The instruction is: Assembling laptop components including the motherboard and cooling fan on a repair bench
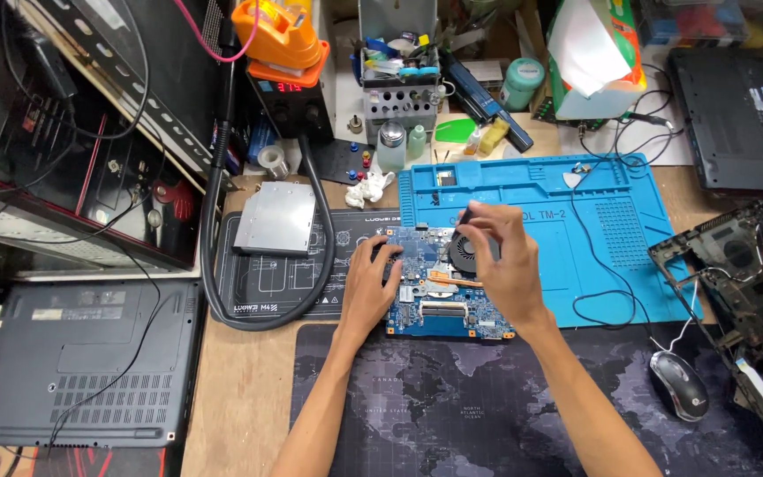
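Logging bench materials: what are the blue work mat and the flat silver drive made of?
Blue work mat: probably silicone rubber, matte, with moulded compartments. Flat silver drive: seemingly brushed sheet metal, dull grey sheen. The blue circuit board beneath both hands looks laminate.

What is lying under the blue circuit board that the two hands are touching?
The blue circuit board lies across a black mat, a blue work mat and a dark map-printed desk mat. The surfaces directly beneath it are covered.
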